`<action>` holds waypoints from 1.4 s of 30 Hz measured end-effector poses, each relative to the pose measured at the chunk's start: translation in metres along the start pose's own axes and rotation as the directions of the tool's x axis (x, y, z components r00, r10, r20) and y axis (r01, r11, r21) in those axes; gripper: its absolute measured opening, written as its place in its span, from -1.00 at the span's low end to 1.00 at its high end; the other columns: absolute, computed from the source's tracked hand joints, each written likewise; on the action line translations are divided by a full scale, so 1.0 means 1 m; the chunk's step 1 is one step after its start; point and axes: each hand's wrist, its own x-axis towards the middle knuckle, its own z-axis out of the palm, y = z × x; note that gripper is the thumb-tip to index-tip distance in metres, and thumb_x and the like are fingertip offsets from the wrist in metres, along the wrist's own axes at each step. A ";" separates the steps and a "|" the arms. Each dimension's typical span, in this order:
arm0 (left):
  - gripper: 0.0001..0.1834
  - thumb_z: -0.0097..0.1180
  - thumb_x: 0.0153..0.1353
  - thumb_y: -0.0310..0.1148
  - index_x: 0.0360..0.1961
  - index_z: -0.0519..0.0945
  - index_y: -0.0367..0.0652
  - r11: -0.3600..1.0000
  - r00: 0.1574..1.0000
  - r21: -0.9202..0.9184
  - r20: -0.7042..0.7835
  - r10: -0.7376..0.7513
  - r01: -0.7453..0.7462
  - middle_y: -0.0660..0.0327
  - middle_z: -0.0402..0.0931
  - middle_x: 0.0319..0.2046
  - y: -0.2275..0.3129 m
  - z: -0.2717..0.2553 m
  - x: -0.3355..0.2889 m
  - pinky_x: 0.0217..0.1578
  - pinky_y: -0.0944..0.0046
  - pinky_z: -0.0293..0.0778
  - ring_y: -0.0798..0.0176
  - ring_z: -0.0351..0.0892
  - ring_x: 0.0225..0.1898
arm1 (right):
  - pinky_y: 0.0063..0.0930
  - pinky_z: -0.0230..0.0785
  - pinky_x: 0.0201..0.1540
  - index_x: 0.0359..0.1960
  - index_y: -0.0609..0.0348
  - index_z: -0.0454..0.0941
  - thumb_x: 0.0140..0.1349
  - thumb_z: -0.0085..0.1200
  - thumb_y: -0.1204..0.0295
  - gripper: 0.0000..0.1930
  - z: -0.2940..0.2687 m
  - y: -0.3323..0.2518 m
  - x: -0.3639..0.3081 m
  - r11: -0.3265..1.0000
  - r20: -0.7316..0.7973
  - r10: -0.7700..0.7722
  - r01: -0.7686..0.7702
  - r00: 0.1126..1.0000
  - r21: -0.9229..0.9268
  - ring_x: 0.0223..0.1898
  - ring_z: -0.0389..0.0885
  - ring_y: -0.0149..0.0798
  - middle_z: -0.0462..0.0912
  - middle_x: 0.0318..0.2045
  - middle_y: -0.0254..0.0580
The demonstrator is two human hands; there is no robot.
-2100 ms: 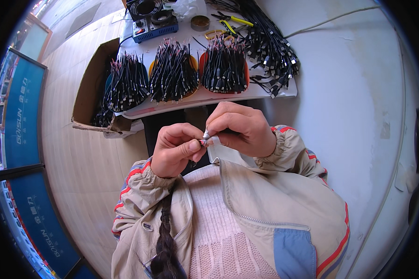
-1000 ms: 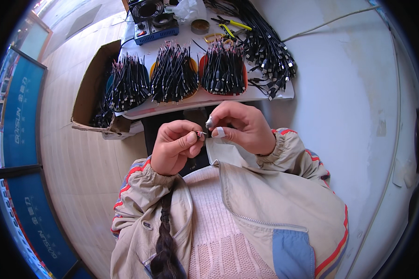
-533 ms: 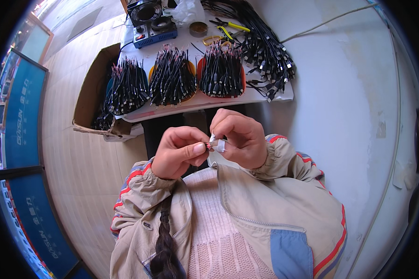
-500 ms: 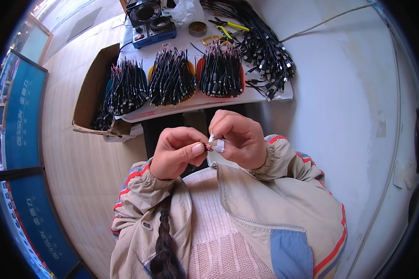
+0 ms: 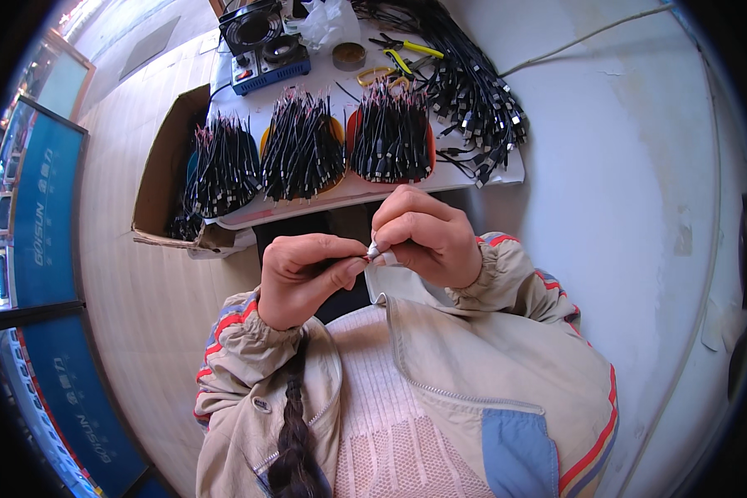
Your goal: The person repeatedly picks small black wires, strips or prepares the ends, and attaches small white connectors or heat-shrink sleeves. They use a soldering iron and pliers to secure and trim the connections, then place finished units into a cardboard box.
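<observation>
My left hand [image 5: 307, 280] is closed in a pinch, thumb against index finger, on a thin wire end [image 5: 366, 258] with a reddish tip. My right hand [image 5: 430, 239] meets it fingertip to fingertip, closed on the same small spot. White tape [image 5: 386, 260] is wrapped about my right fingers there. What lies between the right fingertips is too small and covered to make out. Both hands are held in front of my chest, just short of the table. Beyond them stand bundles of black cables [image 5: 304, 145] with pinkish stripped ends upward and plugs downward.
The cable bundles sit in coloured containers on a white table [image 5: 324, 207]. Behind are a blue soldering pot device [image 5: 270, 73], a round tin [image 5: 349, 56], yellow-handled cutters [image 5: 423, 48] and more loose cables [image 5: 481, 124]. A cardboard box [image 5: 162, 178] stands left; a pale wall [image 5: 606, 207] rises right.
My fingertips have drawn closer together, the right fingers now over the wire ends. The left hand has shifted slightly left. The table appears slightly lower in view.
</observation>
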 end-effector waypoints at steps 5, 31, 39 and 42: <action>-0.89 0.11 0.24 -0.61 -0.25 0.61 -0.43 0.997 0.998 -0.035 0.008 -0.068 0.069 0.21 0.58 -0.46 0.040 -0.003 0.027 -0.47 0.52 0.41 0.50 0.51 -0.47 | -0.53 0.35 -0.18 -0.15 0.28 0.51 0.16 0.27 0.35 -0.69 -0.011 0.015 -0.010 0.975 -0.127 0.189 -0.170 0.974 0.145 -0.23 0.49 -0.32 0.53 -0.19 -0.13; -0.86 0.15 0.10 -0.46 -0.34 0.65 -0.29 0.254 0.966 0.934 0.257 0.007 -0.250 0.02 0.55 -0.36 -0.104 -0.103 0.350 -0.23 0.14 0.48 -0.06 0.56 -0.31 | -0.35 -0.22 0.42 0.36 0.35 0.08 0.46 -0.52 -0.07 -0.28 0.072 0.128 -0.016 -0.056 0.597 -0.160 -0.611 0.786 0.789 0.41 0.02 -0.21 0.16 0.35 -0.07; -0.84 0.16 0.06 -0.50 -0.31 0.66 -0.30 0.222 0.973 0.950 0.228 -0.024 -0.217 0.00 0.56 -0.37 -0.113 -0.098 0.357 -0.23 0.14 0.48 -0.06 0.56 -0.31 | -0.33 -0.16 0.41 0.33 0.35 0.13 0.46 -0.52 -0.07 -0.29 0.063 0.132 -0.017 -0.066 0.581 -0.172 -0.598 0.795 0.799 0.36 0.12 -0.20 0.23 0.29 -0.05; -0.84 0.17 0.06 -0.51 -0.31 0.66 -0.31 0.275 0.980 0.942 0.198 0.006 -0.191 0.00 0.56 -0.37 -0.114 -0.095 0.357 -0.24 0.15 0.48 -0.05 0.57 -0.32 | -0.31 -0.14 0.40 0.31 0.36 0.15 0.45 -0.52 -0.08 -0.29 0.063 0.133 -0.018 0.020 0.529 -0.184 -0.535 0.828 0.845 0.35 0.14 -0.18 0.25 0.27 -0.03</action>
